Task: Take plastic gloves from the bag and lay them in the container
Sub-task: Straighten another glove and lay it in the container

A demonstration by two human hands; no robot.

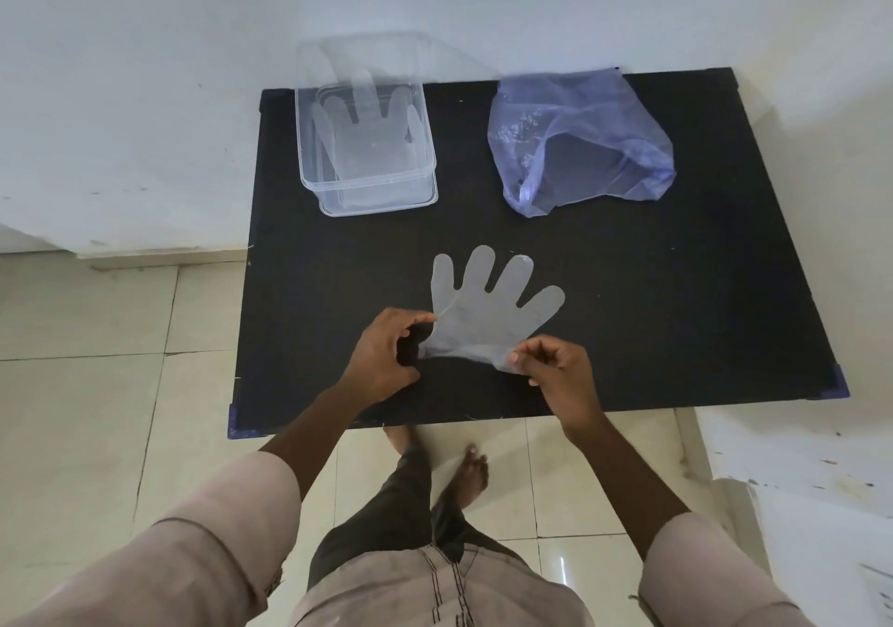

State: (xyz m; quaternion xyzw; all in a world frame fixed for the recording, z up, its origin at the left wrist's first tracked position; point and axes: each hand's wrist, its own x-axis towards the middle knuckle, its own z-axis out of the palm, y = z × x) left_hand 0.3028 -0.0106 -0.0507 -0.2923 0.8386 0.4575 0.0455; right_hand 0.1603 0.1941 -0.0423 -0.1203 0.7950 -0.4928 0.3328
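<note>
1. Glove (488, 310) lies flat on black table (676, 312), near edge, centre; both hands have hold of its cuff end
2. Left hand (386, 358) pinches cuff's left corner w/ thumb + fingers, other fingers curled; right hand (555, 368) pinches right corner of cuff betw thumb + forefinger, rest loosely bent. Neither hand has anything else
3. Long axis of glove runs approx 6 to 12 o'clock, tilted a bit toward 1; cuff at 6 toward the person, fingertips fanned 11 to 2, pointing away
4. Key relation: container (367, 143) sits at about 11 o'clock from the hands, far-left part of table, well apart from glove. Left hand is the nearer one to it
5. Container is clear, long side roughly 12 to 6; at least one glove looks already laid in it, fingers to 12. So held glove's axis near enough matches, little turning needed (my guess)
6. Bag (580, 143), bluish thin plastic, at approx 1 o'clock from hands, far-right; looks slack, can't tell if more gloves inside
7. Likely next: lift by cuff, carry up-left toward 11, lay flat; film is limp, may fold or cling
</note>
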